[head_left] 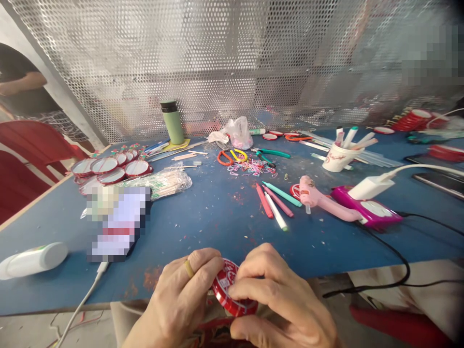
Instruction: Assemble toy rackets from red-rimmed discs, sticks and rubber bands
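At the front edge of the table, a small round red can-like disc (228, 302) with white print is tilted between both hands. My left hand (183, 292) grips it from the left, fingers bent over its rim, a yellowish ring on one finger. From the right, my right hand (281, 295) has its fingers closed about the disc, fingertips on the printed face and thumb low near the rim. Any small piece under the right fingertips is hidden. Several felt-tip markers (270, 205) lie beyond the hands, and a pink glue gun (326, 203) rests to their right.
Stacked red-rimmed discs (105, 165) and a bag of sticks (168, 182) lie left, near a phone (119, 222) and white bottle (34, 258). Pliers (232, 156), colourful clips (250, 167), a green flask (173, 123) and pen cup (339, 158) stand farther back. Cables hang right.
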A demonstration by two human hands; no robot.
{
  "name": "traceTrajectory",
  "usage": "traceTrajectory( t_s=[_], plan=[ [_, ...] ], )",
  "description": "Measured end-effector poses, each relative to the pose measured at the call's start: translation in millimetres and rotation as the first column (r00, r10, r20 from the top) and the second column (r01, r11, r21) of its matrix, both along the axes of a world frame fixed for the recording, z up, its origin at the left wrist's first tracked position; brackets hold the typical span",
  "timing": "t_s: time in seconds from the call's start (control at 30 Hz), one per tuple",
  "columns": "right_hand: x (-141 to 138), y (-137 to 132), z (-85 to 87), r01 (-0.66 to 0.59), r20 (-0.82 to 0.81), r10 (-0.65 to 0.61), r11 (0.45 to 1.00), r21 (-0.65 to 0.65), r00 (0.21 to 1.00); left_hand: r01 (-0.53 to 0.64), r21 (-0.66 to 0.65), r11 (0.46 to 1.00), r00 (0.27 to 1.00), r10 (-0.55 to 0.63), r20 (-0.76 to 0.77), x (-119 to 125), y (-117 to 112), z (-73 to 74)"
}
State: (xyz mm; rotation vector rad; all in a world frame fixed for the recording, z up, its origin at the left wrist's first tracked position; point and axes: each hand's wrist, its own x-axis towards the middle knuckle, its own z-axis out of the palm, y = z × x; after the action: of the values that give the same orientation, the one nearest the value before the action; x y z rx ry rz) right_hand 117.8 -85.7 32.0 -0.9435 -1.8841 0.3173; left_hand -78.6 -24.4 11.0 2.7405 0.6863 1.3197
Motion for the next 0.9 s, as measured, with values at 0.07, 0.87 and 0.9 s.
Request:
traceTrajectory(
  t_s=[0.07, 0.87, 0.9],
  plan=[
    [-0.9, 0.3, -1.2, 0.002, -0.019, -0.002, 1.000, 0.017, 1.000, -0.006, 0.007, 1.000, 1.000, 0.006, 0.003, -0.3, -0.1, -0.3],
    [-2.6, -2.1, 3.2, 0.008, -0.015, -0.008, 1.000, 0.001, 1.000, 0.014, 0.008, 1.000, 1.000, -0.014, -0.015, -1.1, -0.9, -5.9],
    [-2.6, -2.0, 2.8, 0.008, -0.015, -0.008, 1.000, 0.003, 1.000, 0.018, 0.007, 1.000, 1.000, -0.018, -0.013, -1.1, -0.4, -6.0]
  ],
)
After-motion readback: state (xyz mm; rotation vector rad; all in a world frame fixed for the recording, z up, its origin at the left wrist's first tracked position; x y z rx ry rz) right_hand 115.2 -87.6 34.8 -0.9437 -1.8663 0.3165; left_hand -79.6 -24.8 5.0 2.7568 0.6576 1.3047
